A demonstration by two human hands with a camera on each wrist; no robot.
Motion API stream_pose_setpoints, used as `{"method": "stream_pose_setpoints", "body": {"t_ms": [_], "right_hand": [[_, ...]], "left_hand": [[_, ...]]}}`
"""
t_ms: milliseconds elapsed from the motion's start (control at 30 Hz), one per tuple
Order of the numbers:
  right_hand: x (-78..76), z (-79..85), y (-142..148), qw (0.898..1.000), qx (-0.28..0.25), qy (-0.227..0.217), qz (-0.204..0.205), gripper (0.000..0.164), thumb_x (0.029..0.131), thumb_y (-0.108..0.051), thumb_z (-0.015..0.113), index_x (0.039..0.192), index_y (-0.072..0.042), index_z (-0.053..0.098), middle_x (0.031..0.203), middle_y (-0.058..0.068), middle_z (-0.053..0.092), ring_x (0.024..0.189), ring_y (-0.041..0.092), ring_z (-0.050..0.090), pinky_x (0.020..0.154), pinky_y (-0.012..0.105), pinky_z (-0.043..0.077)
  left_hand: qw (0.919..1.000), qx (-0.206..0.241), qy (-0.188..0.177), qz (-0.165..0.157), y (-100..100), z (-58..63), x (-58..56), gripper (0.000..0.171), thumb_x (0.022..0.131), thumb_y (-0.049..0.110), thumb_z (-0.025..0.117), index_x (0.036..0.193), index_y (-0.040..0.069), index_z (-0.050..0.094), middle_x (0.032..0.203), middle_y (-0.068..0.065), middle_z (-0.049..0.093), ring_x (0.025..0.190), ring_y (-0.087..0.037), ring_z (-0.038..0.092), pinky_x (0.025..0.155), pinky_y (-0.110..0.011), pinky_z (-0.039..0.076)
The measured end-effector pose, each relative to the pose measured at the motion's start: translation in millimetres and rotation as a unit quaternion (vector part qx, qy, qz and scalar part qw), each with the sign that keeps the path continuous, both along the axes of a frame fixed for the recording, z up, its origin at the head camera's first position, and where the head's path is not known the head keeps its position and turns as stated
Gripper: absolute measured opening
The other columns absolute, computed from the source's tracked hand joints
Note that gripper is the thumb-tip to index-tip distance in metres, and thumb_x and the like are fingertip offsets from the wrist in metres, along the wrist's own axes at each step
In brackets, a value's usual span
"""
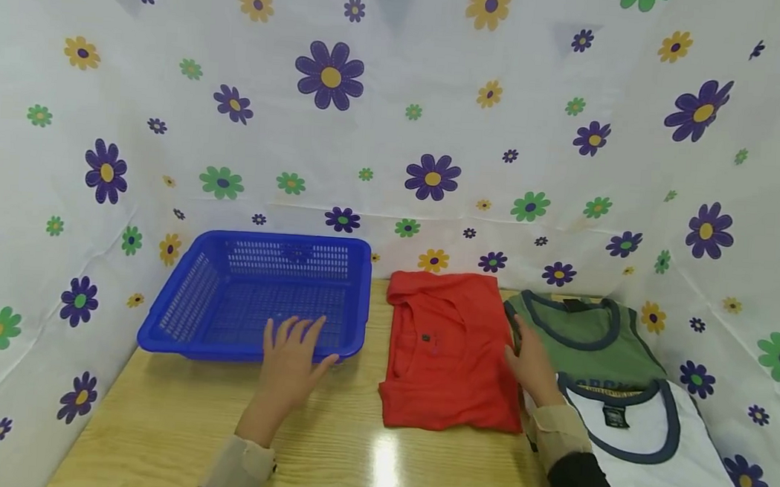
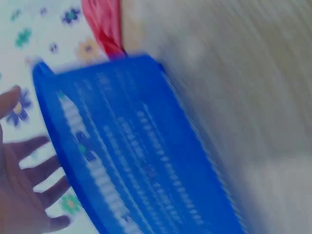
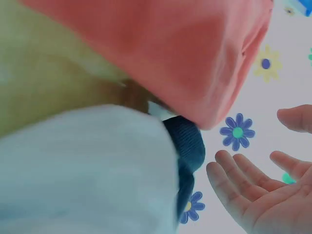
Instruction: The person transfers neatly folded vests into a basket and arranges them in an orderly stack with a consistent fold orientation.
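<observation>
In the head view my left hand (image 1: 290, 360) is spread over the near rim of a blue plastic basket (image 1: 276, 352), holding nothing. The left wrist view shows its fingers (image 2: 41, 170) apart beside the basket wall (image 2: 126, 146). A folded red shirt (image 1: 451, 381) lies on the table right of the basket. My right hand (image 1: 532, 362) is over the gap between the red shirt and a green shirt (image 1: 597, 360); whether it touches either is hard to tell. In the right wrist view its fingers (image 3: 243, 180) are extended and hold nothing.
A white shirt (image 1: 624, 474) with a dark collar lies at the near right, overlapping the green one. Wooden table (image 1: 324, 448) shows in front of the basket and red shirt. White flower-printed cloth (image 1: 385, 109) hangs behind and at both sides.
</observation>
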State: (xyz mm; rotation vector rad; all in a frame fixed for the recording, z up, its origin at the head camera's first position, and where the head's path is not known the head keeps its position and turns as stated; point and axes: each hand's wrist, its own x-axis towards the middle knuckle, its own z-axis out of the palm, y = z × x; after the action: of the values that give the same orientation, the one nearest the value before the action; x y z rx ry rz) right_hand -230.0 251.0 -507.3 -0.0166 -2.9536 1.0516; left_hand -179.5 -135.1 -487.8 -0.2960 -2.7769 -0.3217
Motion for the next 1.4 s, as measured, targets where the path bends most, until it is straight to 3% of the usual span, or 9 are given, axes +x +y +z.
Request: {"method": "stream_pose_setpoints", "body": {"t_ms": [133,300,633,967,1200,1400], "right_hand": [[22.8,5.5,8.0,1.000,-0.003,-0.008,-0.015,0.064,0.093,-0.010,0.051,0.148,-0.002,0.020,0.142,0.029,0.035,0.122,0.046,0.045,0.097,0.058,0.040],[34.5,3.0,13.8,0.999,-0.021,-0.015,-0.029,0.063,0.094,-0.009,0.050,0.148,-0.002,0.019,0.140,0.030,0.038,0.119,0.045,0.048,0.094,0.056,0.043],[40.4,-3.4,20.2,0.999,-0.021,-0.007,-0.028,0.063,0.094,-0.010,0.050,0.149,-0.003,0.019,0.139,0.029,0.041,0.114,0.042,0.052,0.087,0.054,0.047],[43.4,1.7,18.7,1.000,-0.014,0.004,-0.022,0.062,0.094,-0.009,0.051,0.148,-0.001,0.021,0.136,0.030,0.043,0.110,0.042,0.054,0.085,0.053,0.048],[45.2,0.3,19.0,1.000,-0.015,0.012,-0.020,0.063,0.093,-0.009,0.051,0.147,0.001,0.021,0.135,0.030,0.044,0.109,0.041,0.055,0.082,0.052,0.049],[45.6,0.0,18.5,1.000,-0.019,0.010,-0.021,0.062,0.093,-0.008,0.051,0.147,0.001,0.021,0.135,0.031,0.043,0.108,0.040,0.055,0.082,0.052,0.049]], "left_hand": [[0.9989,-0.001,-0.044,-0.016,-24.2,-4.6,4.2,0.041,0.091,0.042,0.056,0.121,0.015,0.061,0.112,-0.013,0.065,0.109,-0.035,0.056,0.103,-0.061,0.031],[0.9995,0.022,-0.002,-0.023,-26.4,-16.7,10.6,0.029,0.090,0.036,0.059,0.111,0.018,0.066,0.101,-0.009,0.066,0.097,-0.031,0.058,0.092,-0.055,0.039],[0.9990,0.020,0.037,-0.015,-13.2,-19.6,36.6,0.026,0.083,0.036,0.068,0.103,0.019,0.070,0.089,-0.004,0.066,0.087,-0.026,0.058,0.088,-0.052,0.042],[0.9974,0.024,0.063,-0.024,-6.1,-23.6,63.7,0.025,0.078,0.036,0.071,0.097,0.020,0.070,0.082,0.001,0.064,0.081,-0.021,0.057,0.083,-0.047,0.043],[0.9940,0.012,0.106,-0.024,4.2,-24.3,80.4,0.026,0.074,0.038,0.071,0.094,0.022,0.070,0.079,0.002,0.063,0.079,-0.019,0.058,0.079,-0.045,0.044],[0.9952,0.033,0.090,-0.018,9.8,-25.1,90.5,0.025,0.077,0.037,0.070,0.097,0.022,0.070,0.081,0.003,0.062,0.083,-0.019,0.057,0.083,-0.043,0.040]]}}
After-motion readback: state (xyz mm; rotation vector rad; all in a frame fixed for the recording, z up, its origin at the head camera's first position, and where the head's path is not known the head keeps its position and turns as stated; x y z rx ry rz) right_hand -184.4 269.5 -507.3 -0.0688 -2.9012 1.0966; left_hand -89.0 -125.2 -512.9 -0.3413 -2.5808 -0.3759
